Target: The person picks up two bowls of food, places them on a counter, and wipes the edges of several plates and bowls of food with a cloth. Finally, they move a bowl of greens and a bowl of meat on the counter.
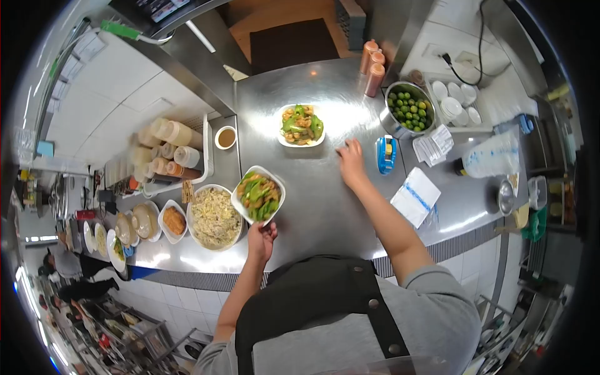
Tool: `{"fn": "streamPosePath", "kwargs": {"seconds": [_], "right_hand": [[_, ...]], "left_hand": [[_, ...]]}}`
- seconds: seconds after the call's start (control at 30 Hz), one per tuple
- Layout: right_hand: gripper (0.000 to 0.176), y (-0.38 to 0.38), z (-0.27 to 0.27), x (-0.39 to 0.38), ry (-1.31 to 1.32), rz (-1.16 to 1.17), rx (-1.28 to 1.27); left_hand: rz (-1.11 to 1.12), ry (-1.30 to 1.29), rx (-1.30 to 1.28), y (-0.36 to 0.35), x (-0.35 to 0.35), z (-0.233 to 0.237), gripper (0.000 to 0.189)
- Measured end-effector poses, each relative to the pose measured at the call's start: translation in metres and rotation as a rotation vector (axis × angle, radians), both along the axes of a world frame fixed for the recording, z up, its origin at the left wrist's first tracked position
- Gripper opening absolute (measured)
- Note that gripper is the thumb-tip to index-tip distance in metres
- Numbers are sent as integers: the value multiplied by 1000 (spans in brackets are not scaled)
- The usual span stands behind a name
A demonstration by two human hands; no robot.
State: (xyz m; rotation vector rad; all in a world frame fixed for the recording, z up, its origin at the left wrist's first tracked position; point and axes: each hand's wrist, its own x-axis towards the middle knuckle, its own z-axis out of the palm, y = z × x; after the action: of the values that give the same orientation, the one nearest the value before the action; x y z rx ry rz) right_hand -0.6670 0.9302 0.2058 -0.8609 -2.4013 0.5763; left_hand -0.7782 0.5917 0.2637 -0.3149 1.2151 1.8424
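Observation:
My left hand (261,242) grips the near edge of a white square bowl (279,203) filled with green pepper pieces and browned bits. The bowl is tilted, between the big bowl of fried rice and the middle of the steel counter. My right hand (352,161) holds nothing, its fingers apart and reaching down at the counter surface. Just beyond it to the left stands a second white bowl with a similar green stir-fry (302,125). Nearest on the right side of that hand is a blue tape dispenser (386,154).
Left: fried rice (215,217), sauce cup (225,137), breaded piece in a dish (174,220), basket of bottles (178,150). Right: pot of green citrus (409,111), sauce bottles (374,80), paper pad (432,147), white packet (415,195). People stand far left.

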Motion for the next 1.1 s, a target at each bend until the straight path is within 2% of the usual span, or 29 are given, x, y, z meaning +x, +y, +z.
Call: {"fn": "streamPosePath", "kwargs": {"seconds": [0.03,0.1,0.17,0.27,0.37,0.47,0.53,0.63,0.67,0.77,0.9,1.0,1.1], "right_hand": [[29,3,-13,13,60,76,22],[33,-3,-2,42,94,108,-48],[31,-10,24,68,-7,104,-35],[31,-20,64,78,-356,42,-170],[32,-21,82,54,-242,46,-41],[35,-10,66,8,-50,104,-29],[44,-8,55,-29,73,50,-522],[45,-7,43,-74,275,-84,-1102],[42,-6,39,-83,294,-127,-1119],[35,-2,34,-100,313,-218,-1158],[33,23,51,-89,182,-235,-1145],[29,53,32,-72,268,-236,-1216],[31,79,12,-52,259,-260,-1164]], "left_hand": [[-37,19,13,9,-7,-9,24],[-17,10,-47,24,-21,-33,22],[-29,77,-18,41,-34,-42,23],[-60,58,-90,56,-58,-48,26],[-169,66,-154,70,-83,-44,28],[-260,38,-196,75,-96,-29,30],[-188,44,-256,79,-91,-18,29],[-58,85,-247,84,-78,-7,29],[-11,102,-229,85,-74,-6,29],[-118,253,-268,85,-69,-8,31],[-140,187,-284,92,-88,-16,30],[-67,280,-336,109,-102,-37,29],[-25,332,-387,130,-115,-39,28]]}}
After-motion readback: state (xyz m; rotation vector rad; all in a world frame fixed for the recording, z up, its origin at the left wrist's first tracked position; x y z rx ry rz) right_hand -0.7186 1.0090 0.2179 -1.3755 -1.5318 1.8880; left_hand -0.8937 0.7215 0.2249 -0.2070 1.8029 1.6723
